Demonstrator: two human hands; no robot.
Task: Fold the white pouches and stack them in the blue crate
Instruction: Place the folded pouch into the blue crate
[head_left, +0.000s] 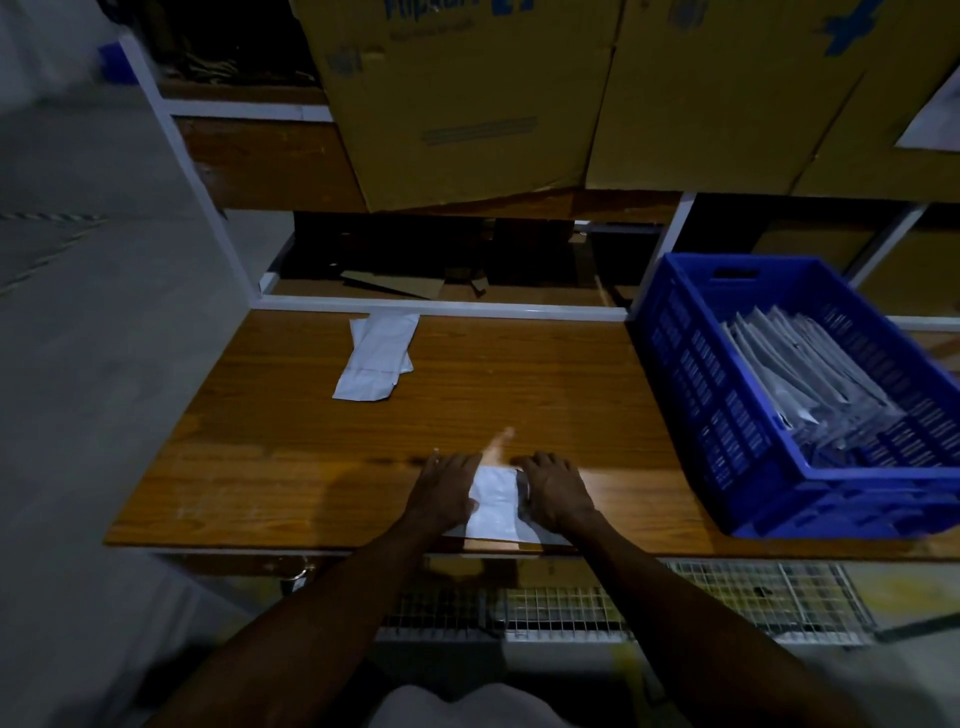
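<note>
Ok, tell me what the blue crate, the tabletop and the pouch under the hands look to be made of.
Blue crate: moulded plastic, judging by its slotted walls and cut-out handle.
Tabletop: wood or wood-look laminate, with printed-looking grain and a slight sheen.
Pouch, pressed flat by the left hand and right hand: thin white plastic film or paper, creased; the dim light leaves it open.

Dim room, low light, with one brighter patch on the wooden tabletop (519, 374) at centre. Grey floor (78, 312) runs from 9 to 7 o'clock. White-framed shelving (447, 305) stands behind the table at 12 o'clock; large brown cardboard boxes (467, 104) fill its upper shelf, and loose cardboard scraps (395, 283) lie on the dark lower shelf. A white wire-mesh rack (675, 597) sits under the table's near edge at 5 o'clock.
</note>
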